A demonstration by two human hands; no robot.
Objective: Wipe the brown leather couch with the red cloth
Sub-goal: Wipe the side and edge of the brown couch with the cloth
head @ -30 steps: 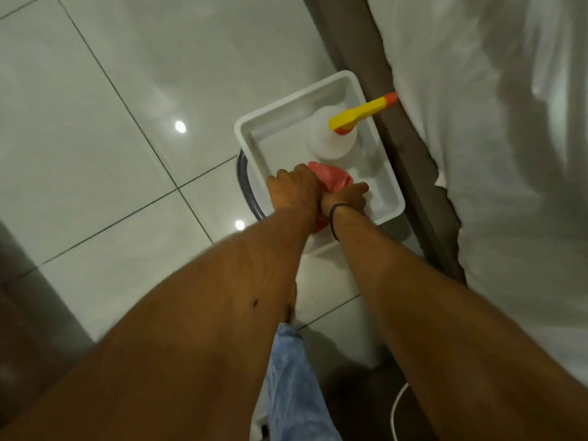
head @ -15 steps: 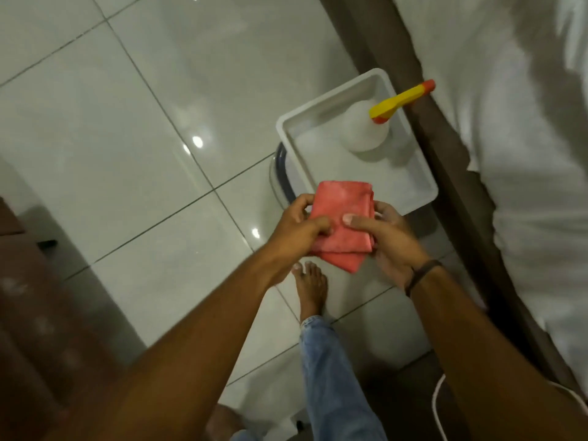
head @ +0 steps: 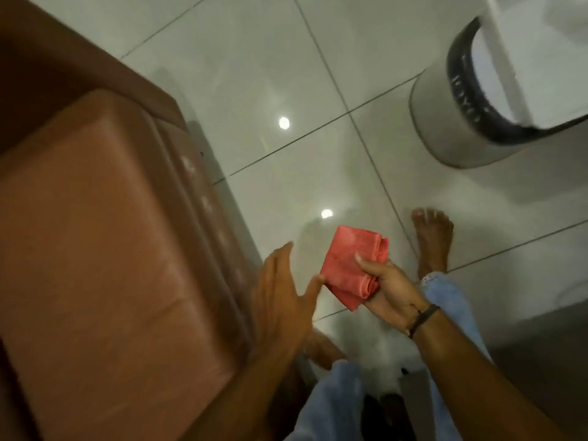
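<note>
The brown leather couch (head: 105, 249) fills the left side of the view, its seat cushion facing up. A folded red cloth (head: 345, 265) is held above the floor just right of the couch's front edge. My right hand (head: 386, 288) grips the cloth from its right side, thumb on top. My left hand (head: 281, 300) is open with fingers spread, its thumb tip touching the cloth's left edge, and it hovers over the couch's front edge.
Glossy grey floor tiles (head: 286, 74) lie between the couch and a round grey bin with a dark rim (head: 458, 122) at the upper right. My bare foot (head: 432, 240) and blue jeans (head: 445, 300) are below the cloth.
The cloth was lifted out of the white tray with both hands. The view swung left to the couch, and my left hand let go of the cloth and opened.
</note>
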